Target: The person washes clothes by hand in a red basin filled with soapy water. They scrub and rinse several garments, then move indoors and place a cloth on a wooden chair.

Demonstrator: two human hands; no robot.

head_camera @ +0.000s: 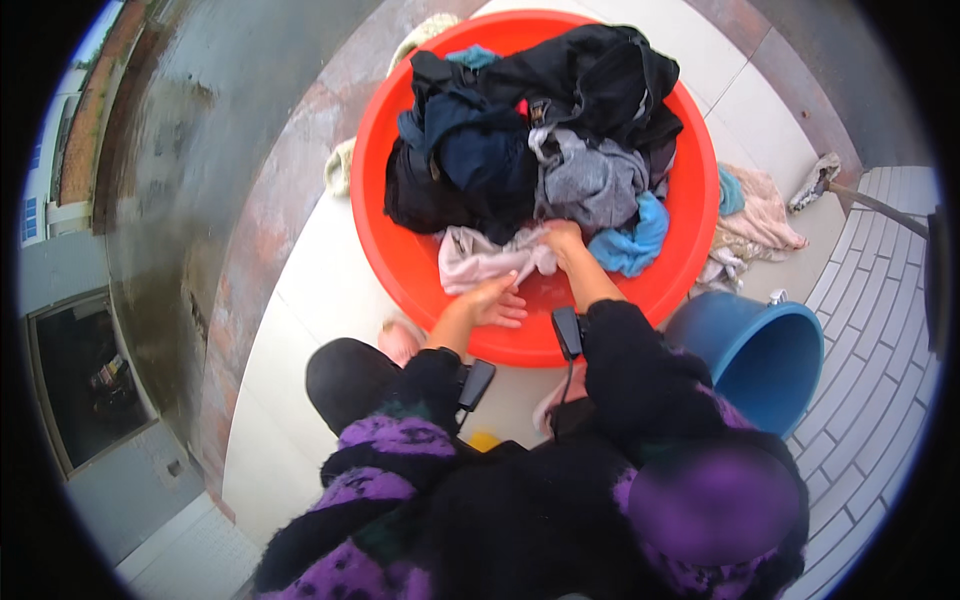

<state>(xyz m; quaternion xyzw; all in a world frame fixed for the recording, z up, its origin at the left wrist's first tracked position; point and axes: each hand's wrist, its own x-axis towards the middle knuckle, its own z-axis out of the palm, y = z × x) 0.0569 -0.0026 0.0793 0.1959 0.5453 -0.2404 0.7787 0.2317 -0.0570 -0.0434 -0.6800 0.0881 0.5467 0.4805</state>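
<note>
A large red plastic basin (367, 247) holds a heap of clothes in front of me. My right hand (561, 238) grips the end of a pale pink cloth (480, 259) in the basin's near part. Palm turned up and fingers apart, my left hand (495, 301) is just below that cloth and holds nothing. Beyond my right hand lies a grey garment (592, 180), with a bright blue cloth (636, 236) to its right. Dark blue clothing (480, 150) and black garments (585, 75) make up the rest of the heap.
A blue plastic bucket (772, 360) lies tipped on its side at the right. Behind it, pinkish cloths (761, 210) are on the tiles near a stick-like handle (877, 202). Pale cloths (341, 166) touch the basin's left side. A white brick-patterned wall (862, 330) stands far right.
</note>
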